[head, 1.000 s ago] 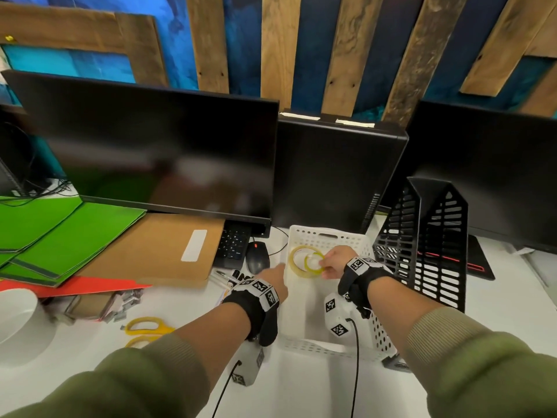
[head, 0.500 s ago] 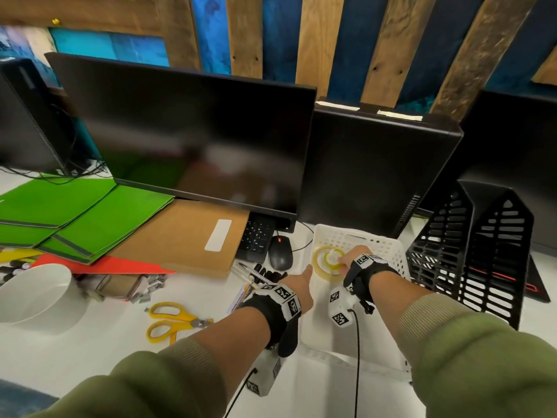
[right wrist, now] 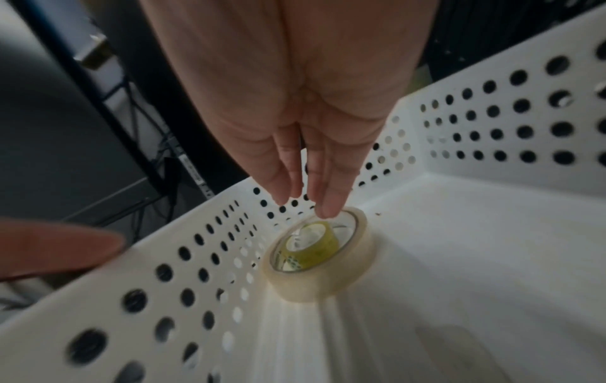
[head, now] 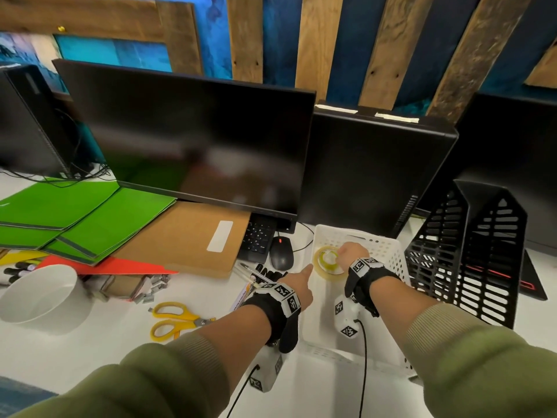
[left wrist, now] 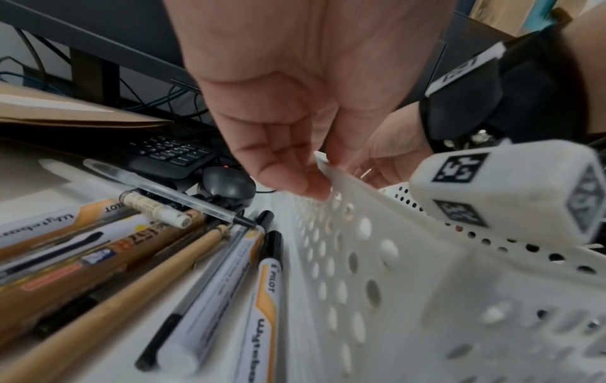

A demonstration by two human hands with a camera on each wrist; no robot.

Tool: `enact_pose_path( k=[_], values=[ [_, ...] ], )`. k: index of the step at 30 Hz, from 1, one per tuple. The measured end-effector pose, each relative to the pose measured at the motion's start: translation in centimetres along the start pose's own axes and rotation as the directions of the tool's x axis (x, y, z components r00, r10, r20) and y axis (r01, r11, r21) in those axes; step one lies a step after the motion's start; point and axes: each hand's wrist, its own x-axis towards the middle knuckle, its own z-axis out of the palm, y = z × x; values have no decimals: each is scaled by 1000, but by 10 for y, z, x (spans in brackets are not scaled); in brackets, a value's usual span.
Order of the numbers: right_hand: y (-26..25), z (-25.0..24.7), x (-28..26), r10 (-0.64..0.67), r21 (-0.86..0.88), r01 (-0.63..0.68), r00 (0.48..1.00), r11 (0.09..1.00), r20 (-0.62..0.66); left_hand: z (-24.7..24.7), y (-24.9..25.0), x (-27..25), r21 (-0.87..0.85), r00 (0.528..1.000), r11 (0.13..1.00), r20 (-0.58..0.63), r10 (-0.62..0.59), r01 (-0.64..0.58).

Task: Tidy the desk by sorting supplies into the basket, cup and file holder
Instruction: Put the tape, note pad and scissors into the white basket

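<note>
I steady the perforated basket point(right wrist: 492, 233) rim with pinching left hand point(left wrist: 295, 103) while straight right-hand fingers point(right wrist: 331, 202) release the tape roll point(right wrist: 319, 256) flat.

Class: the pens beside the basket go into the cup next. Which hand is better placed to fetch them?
Probably the left hand: it pinches the basket rim right beside the pens; the right hand touches the tape.

I read "PILOT" on a black-capped marker point(left wrist: 262, 292) lying beside the basket point(left wrist: 377, 285); other print is too blurred.
</note>
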Motion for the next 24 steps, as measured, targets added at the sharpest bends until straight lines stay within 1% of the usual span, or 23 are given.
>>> enact_pose_path(
  k=[5,9,13,16,20,24],
  values=[
    [-18,-6,-22,-98,54,104,989,993,-110,-2,-11,-3,-19,990,1000,-138,7,-9],
    [-37,-16,-39,-155,73,173,967,982,-204,-11,-23,-5,-37,980,999,-200,-12,5],
    [-56,-24,-59,-222,78,254,931,964,-289,-25,-40,-16,8,971,1000,-237,11,-10],
    [-76,-24,-78,-277,90,315,914,945,-296,-32,-65,-24,11,968,1000,-251,-1,4],
    [-104,-12,-100,-350,119,398,889,910,-294,-36,-109,-39,16,969,999,-244,-36,41],
    [-130,15,-118,-401,143,432,894,891,-200,-38,-156,-54,-3,972,995,-212,-97,99]
  ],
)
